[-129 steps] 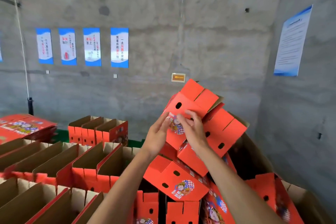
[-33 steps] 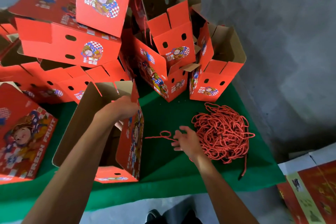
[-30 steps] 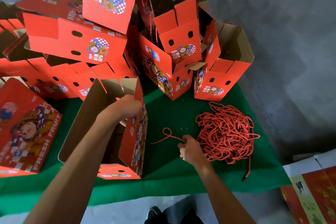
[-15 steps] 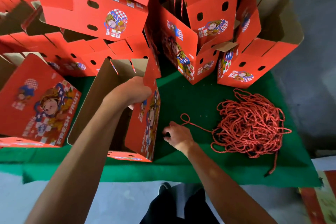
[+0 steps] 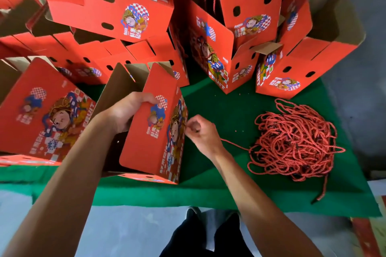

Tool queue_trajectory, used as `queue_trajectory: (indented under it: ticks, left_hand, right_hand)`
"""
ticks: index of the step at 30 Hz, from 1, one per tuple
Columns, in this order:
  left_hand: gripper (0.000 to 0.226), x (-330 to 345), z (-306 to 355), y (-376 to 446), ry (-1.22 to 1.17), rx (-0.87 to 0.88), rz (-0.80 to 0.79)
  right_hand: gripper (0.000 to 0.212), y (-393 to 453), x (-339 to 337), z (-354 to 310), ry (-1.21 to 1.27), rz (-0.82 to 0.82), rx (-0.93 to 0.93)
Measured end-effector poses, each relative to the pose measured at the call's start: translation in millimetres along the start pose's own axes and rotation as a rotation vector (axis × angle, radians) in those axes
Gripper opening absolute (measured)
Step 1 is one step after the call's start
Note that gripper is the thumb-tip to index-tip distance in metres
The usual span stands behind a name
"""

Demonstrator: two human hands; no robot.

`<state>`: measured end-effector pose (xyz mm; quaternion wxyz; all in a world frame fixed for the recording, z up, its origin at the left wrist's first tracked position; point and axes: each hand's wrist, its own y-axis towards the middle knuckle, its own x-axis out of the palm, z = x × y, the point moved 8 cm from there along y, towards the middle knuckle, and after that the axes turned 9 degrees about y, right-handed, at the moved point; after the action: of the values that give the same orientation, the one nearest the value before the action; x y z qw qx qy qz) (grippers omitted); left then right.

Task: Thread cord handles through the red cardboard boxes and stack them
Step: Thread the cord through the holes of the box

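- The box [image 5: 154, 127] being worked on stands open on the green desk [image 5: 208, 192], right at the front edge, with the left hand [image 5: 127, 110] curled over its top flap to hold it steady.
- Big change from a second ago: the right hand [image 5: 200, 131] was over by the cord pile [image 5: 292, 142] fishing out a loose end, and now it's up against the box's right side, fingers pinched together on the cord [image 5: 234, 145].
- That cord trails from the wrist back to the pile, so one strand is pulled free and the rest sits where it was.
- Looks to me like the poking-it-through step is just starting. I can't actually see the hole under the fingers, so can't say if the tip is in yet.
- Nothing threaded on this box so far that I can spot.
- Behind it, loads more red boxes [image 5: 117, 16] piled up and leaning on each other; one at the back has cord hanging inside, so probably done ones.
- Another box [image 5: 46, 115] lies just left of the one in hand.
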<state>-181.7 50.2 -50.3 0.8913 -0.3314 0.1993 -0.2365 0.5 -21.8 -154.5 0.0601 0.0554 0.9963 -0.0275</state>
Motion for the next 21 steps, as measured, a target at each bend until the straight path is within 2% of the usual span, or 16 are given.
queue_trajectory:
  ticks: [3, 12, 21]
  left_hand:
    - [0.048, 0.7, -2.0, -0.1, -0.03, 0.02, -0.018]
    - [0.072, 2.8, -6.3, -8.4, -0.014, 0.028, -0.065]
    - [0.075, 35.8, 6.5, -17.1, 0.038, 0.091, -0.134]
  right_hand:
    - [0.017, 14.7, -0.3, -24.5, 0.109, 0.051, -0.033]
    - [0.013, 27.1, -2.9, -38.4, 0.096, 0.108, -0.02]
    - [0.012, 35.2, -2.0, -47.3, -0.123, 0.093, 0.01]
